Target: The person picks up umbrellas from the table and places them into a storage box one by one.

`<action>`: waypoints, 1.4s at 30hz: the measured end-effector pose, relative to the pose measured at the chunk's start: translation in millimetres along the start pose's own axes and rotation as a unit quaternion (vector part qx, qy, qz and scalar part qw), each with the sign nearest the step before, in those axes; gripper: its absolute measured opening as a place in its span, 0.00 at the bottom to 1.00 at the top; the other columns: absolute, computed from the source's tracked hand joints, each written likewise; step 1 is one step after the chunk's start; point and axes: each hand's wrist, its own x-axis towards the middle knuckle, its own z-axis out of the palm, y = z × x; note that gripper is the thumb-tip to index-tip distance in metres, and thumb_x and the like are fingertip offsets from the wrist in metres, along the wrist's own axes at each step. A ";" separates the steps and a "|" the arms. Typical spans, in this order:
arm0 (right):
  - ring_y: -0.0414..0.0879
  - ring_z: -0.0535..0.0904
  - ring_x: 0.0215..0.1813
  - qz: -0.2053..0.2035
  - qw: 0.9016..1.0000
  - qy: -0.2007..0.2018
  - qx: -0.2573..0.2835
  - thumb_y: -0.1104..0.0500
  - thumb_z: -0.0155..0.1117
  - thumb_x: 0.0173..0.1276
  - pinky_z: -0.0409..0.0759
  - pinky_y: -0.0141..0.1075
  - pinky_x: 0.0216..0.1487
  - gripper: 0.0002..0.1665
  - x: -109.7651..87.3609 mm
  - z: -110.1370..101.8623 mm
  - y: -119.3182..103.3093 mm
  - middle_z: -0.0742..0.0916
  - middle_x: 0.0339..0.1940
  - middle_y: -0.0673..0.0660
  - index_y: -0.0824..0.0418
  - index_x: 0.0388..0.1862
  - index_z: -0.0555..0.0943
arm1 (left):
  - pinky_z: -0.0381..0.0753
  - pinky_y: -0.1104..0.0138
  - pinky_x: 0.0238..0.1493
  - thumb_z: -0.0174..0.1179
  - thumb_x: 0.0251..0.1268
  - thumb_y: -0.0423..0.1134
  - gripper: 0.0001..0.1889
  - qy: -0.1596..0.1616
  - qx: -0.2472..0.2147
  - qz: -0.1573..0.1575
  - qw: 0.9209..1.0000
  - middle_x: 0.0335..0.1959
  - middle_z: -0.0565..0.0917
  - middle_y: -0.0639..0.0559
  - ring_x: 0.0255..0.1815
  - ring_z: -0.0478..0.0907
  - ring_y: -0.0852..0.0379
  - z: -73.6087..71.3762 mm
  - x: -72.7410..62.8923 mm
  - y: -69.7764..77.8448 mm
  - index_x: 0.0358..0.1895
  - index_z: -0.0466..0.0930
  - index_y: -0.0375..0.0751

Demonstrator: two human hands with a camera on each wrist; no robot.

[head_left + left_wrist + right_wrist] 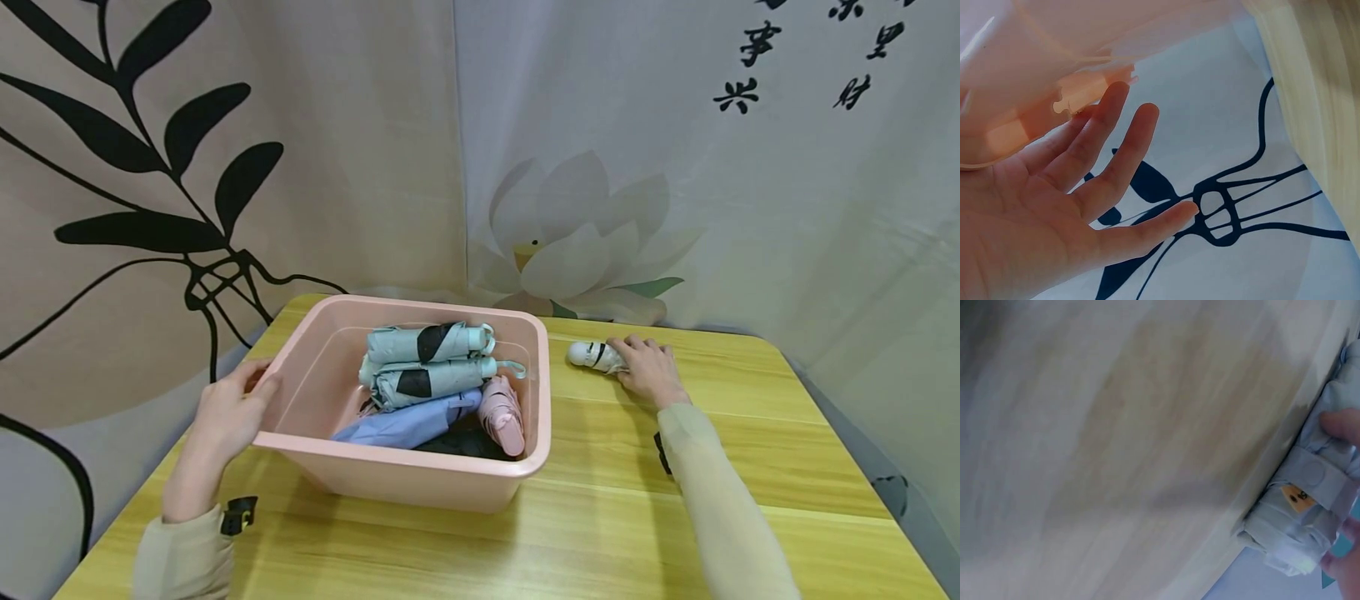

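My left hand point(228, 412) holds the left rim of a pink plastic bin point(405, 483). In the left wrist view, the fingers point(1100, 172) spread beneath the rim and the thumb is hidden. Inside the bin lie two light-blue folded umbrellas point(427, 342) with black patches, a blue one point(412, 422), a pink one point(502, 412) and something dark point(465, 442). To the bin's right, my right hand point(651, 371) grips a white folded umbrella point(596, 356) lying on the table. Its closing strap and a small orange tag point(1297, 498) show in the right wrist view.
The wooden table point(720, 467) runs beneath the bin and both arms. Behind it hangs a pale curtain point(375, 167) with black leaves, a lotus and dark lettering. The table's back edge lies close behind the white umbrella.
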 end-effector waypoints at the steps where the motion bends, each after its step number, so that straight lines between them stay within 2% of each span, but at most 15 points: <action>1: 0.65 0.74 0.55 0.001 1.000 -0.001 0.001 0.56 0.67 0.61 0.67 0.64 0.54 0.34 0.2 0.1 -0.1 0.78 0.57 0.62 0.50 0.66 0.69 | 0.71 0.40 0.53 0.37 0.75 0.51 0.29 0.000 0.001 0.000 1.000 0.58 0.73 0.24 0.56 0.71 0.29 -0.2 -0.1 -0.1 0.65 0.64 0.28; 12: 0.67 0.73 0.56 0.003 1.000 -0.012 0.001 0.53 0.67 0.62 0.68 0.66 0.53 0.34 0.2 -3.1 -1.3 0.77 0.59 0.62 0.49 0.67 0.69 | 0.74 0.43 0.51 0.41 0.72 0.45 0.27 -0.006 0.001 -0.012 1.000 0.58 0.73 0.27 0.55 0.73 0.31 -0.7 1.7 -0.1 0.67 0.63 0.29; 20: 0.67 0.74 0.55 -0.002 1.000 0.000 -0.006 0.52 0.66 0.63 0.69 0.65 0.52 0.34 -0.2 -4.1 -4.5 0.78 0.58 0.61 0.48 0.67 0.68 | 0.73 0.43 0.52 0.41 0.72 0.45 0.27 -0.003 0.001 -0.010 1.000 0.58 0.74 0.27 0.56 0.73 0.31 -0.5 2.1 -0.4 0.66 0.63 0.30; 28: 0.67 0.75 0.53 -0.010 0.999 0.025 -0.023 0.53 0.66 0.62 0.71 0.65 0.48 0.34 -0.2 -10.4 -7.6 0.78 0.56 0.61 0.49 0.67 0.68 | 0.73 0.42 0.52 0.41 0.72 0.45 0.27 -0.002 0.002 -0.010 1.000 0.58 0.74 0.27 0.56 0.72 0.31 -0.4 2.2 -0.7 0.66 0.63 0.30; 37: 0.67 0.75 0.52 -0.011 0.996 0.080 -0.027 0.54 0.70 0.58 0.73 0.64 0.45 0.34 2.5 -25.3 -14.9 0.79 0.55 0.62 0.49 0.64 0.71 | 0.73 0.42 0.51 0.41 0.71 0.44 0.26 0.002 0.001 -0.008 1.000 0.58 0.74 0.26 0.55 0.73 0.31 -0.1 2.1 -1.2 0.66 0.64 0.29; 42: 0.67 0.74 0.52 -0.018 0.995 0.096 -0.033 0.53 0.69 0.58 0.73 0.66 0.45 0.35 4.2 -35.9 -19.4 0.78 0.56 0.62 0.49 0.65 0.70 | 0.73 0.42 0.51 0.41 0.72 0.44 0.26 0.001 0.002 -0.006 1.000 0.58 0.74 0.26 0.55 0.73 0.31 -0.5 2.1 -1.0 0.66 0.64 0.29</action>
